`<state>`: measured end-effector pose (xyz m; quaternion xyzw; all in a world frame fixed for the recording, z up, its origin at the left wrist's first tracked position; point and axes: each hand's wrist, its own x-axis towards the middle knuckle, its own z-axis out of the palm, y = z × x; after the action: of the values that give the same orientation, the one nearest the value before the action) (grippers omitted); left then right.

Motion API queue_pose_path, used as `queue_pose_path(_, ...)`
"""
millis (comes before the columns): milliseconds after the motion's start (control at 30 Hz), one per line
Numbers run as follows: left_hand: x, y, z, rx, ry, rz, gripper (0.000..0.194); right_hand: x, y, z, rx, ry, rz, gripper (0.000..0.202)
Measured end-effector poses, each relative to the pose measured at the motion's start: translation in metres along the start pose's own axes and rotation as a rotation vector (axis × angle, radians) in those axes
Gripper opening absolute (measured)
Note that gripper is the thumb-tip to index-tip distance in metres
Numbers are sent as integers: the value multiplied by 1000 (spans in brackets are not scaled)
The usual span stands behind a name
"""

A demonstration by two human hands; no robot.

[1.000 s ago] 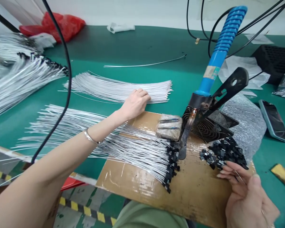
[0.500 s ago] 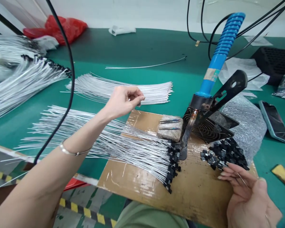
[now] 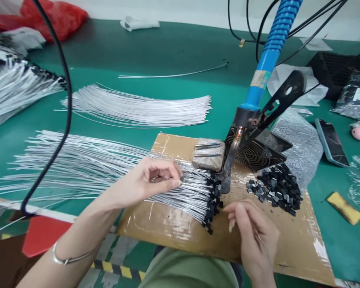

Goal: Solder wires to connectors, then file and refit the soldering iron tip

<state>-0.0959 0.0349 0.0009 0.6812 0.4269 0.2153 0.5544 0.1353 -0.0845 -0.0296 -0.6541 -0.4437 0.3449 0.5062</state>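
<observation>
Centrally, the left hand (image 3: 179, 181), fingertips pinched together, is over one black-tipped bundle of thin white wires (image 3: 108, 160) partly on a brown board (image 3: 228, 240); the half-curled right hand (image 3: 253, 236) is beside it, grip unclear. One plain white bundle (image 3: 144, 108) lies behind.

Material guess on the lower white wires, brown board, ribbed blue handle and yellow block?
Lower white wires: probably plastic-insulated, smooth low sheen; evenly pale, bending gently.
Brown board: maybe cardboard under clear tape or film, judging by glossy, wrinkled highlights.
Ribbed blue handle: likely moulded plastic or rubber, satin; uniform colour, spiral ridges.
Yellow block: looks like sponge, matte, dark-stained.
</observation>
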Motion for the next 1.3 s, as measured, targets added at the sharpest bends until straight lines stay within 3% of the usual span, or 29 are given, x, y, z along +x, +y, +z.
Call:
queue_pose_path(133,-4,2,7,-33,-51,-1,23,2,-7,10,23,-151,-11,29)
queue_pose_path(267,-7,5,10,-13,-79,-2,23,9,1,9,13,-256,-133,21)
queue_pose_path(400,-7,6,11,0,-115,-15,23,12,7,7,-19,-295,-253,20)
queue_pose_path(567,-7,6,15,100,-149,-73,25,9,10,5,3,-321,-276,18)
queue_pose_path(800,-16,14,51,198,-131,-100,28,6,14,4,5,-347,-255,19)
queue_pose_path(1033,-8,19,73,16,-91,-204,31,1,19,5,24,-273,-249,17)
queue_pose_path(1200,1,24,74,-121,-19,-202,30,-2,8,11,151,75,53,32)
queue_pose_path(1300,2,23,74,-143,10,-216,31,0,4,12,254,105,185,31)
